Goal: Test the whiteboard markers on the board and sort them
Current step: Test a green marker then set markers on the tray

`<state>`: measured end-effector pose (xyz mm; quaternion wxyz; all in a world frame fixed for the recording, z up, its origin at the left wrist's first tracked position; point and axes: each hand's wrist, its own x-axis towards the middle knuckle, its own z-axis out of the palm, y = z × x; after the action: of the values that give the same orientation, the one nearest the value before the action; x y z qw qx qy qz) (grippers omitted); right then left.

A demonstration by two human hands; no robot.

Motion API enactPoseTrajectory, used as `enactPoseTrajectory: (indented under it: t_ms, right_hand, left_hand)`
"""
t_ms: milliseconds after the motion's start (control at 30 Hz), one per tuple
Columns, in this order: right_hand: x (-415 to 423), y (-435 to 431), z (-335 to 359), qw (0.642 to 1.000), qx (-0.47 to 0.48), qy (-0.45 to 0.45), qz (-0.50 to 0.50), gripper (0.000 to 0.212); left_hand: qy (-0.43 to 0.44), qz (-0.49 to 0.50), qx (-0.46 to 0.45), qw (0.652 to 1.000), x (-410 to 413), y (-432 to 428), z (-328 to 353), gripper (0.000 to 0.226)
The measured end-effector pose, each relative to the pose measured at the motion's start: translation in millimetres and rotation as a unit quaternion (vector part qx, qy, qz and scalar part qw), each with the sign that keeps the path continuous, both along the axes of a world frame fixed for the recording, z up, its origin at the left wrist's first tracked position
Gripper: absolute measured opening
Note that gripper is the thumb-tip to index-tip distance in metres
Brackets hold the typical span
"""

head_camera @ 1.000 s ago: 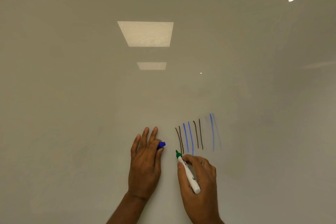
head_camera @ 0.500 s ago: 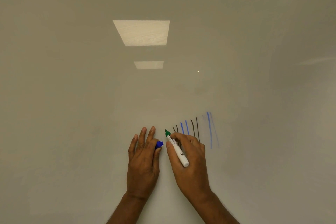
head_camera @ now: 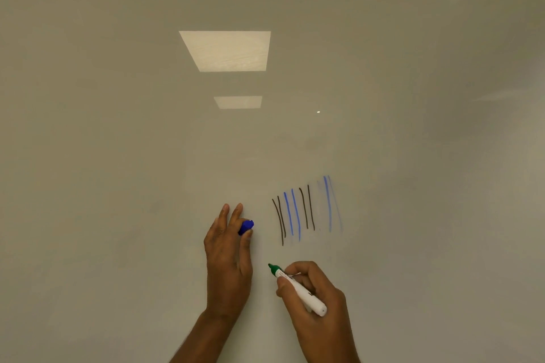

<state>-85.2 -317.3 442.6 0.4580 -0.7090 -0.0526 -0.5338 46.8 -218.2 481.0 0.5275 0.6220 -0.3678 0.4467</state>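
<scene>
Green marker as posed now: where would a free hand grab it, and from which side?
Likely the green marker by the blunt rear end of its white barrel, coming from the lower right. The right hand wraps the front and middle, and the green tip points up-left, so only the back end sticks out free. The left hand is busy pinching a blue cap.

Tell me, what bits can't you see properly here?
Head view:
- blue object: mostly behind the fingers of the left hand; cap or whole marker, cannot tell.
- green marker label: too small to read, partly under the right hand.
- Both forearms: cut off by the bottom edge.
</scene>
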Motion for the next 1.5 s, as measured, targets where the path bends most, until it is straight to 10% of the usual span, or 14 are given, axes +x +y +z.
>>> enactPoseTrajectory:
  t_ms: [233,500,1500]
  right_hand:
    - [-46.9,30.3,15.4,0.990,0.053,0.029,0.125,0.031]
    - [-62.8,54.1,17.9,0.984,0.055,0.039,0.167,0.027]
    - [-55.6,97.0,-11.6,0.973,0.146,0.064,0.165,0.019]
  left_hand:
    - [0.265,-0.239,-0.151,0.922,-85.3,25.6,6.9,0.023]
    - [0.375,-0.463,-0.243,0.766,-117.2,52.6,11.3,0.032]
    - [0.446,-0.460,-0.281,0.714,-126.2,77.1,-38.6,0.031]
